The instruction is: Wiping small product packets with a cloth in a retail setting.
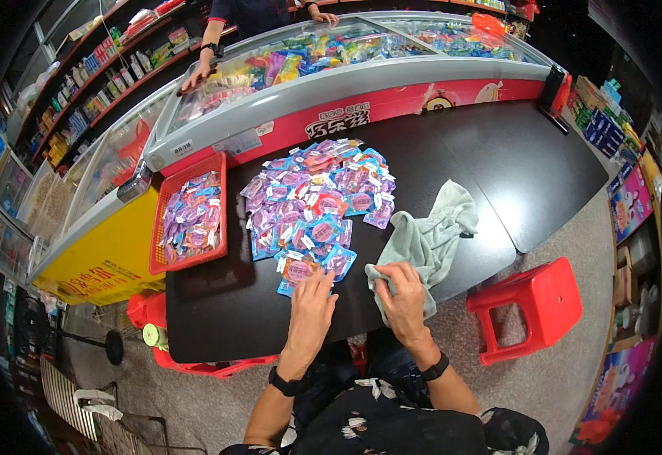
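My left hand (311, 313) has its fingertips at the near edge of a spread pile of small sealed plastic sachets (314, 199), purple, blue and red with white tabs. The fingers reach onto an orange-and-blue sachet (298, 271) and seem to hold nothing. To its right, my right hand (403, 301) is curled over the near-left corner of a crumpled pale green cloth (427, 244). Whether the fingers grip the cloth or only rest on it is hard to tell. Left of the pile, a red plastic basket (224, 216) holds more sachets of the same kind.
A dark table (223, 318) carries all this. Behind it runs a glass-topped chest freezer (285, 96), where another person's hand (197, 77) rests. A red plastic stool (541, 313) stands on the right, and a yellow-sided freezer (103, 261) on the left.
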Available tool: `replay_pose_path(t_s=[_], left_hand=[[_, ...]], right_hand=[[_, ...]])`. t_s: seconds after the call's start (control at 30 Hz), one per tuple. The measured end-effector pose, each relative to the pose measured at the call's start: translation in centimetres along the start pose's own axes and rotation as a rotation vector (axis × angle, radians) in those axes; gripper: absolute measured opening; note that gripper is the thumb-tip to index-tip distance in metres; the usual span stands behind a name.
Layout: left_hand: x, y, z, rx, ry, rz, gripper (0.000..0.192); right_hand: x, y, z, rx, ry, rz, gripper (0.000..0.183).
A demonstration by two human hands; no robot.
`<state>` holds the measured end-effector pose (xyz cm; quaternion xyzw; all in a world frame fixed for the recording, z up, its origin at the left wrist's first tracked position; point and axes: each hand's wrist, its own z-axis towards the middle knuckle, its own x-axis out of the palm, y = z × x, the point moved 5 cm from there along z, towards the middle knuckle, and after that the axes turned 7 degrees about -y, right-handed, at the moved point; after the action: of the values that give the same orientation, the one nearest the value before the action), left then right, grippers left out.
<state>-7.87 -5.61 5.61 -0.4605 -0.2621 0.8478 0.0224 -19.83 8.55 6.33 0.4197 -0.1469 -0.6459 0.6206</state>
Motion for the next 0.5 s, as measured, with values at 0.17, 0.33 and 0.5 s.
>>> replay_pose_path(t_s=[0.17, 0.33, 0.5], left_hand=[[-1.0, 0.0, -0.4, -0.031, -0.13, 0.041, 0.046], [-0.9, 0.8, -0.1, -0.013, -0.134, -0.023, 0.039], [-1.3, 0.2, 0.3, 0.022, -0.202, -0.066, 0.04]], right_hand=[[0.0, -0.1, -0.1, -0.002, 0.014, -0.015, 0.022], [0.3, -0.3, 0.2, -0.017, 0.038, -0.042, 0.021], [0.5, 0.1, 0.4, -0.01, 0.042, -0.042, 0.021]])
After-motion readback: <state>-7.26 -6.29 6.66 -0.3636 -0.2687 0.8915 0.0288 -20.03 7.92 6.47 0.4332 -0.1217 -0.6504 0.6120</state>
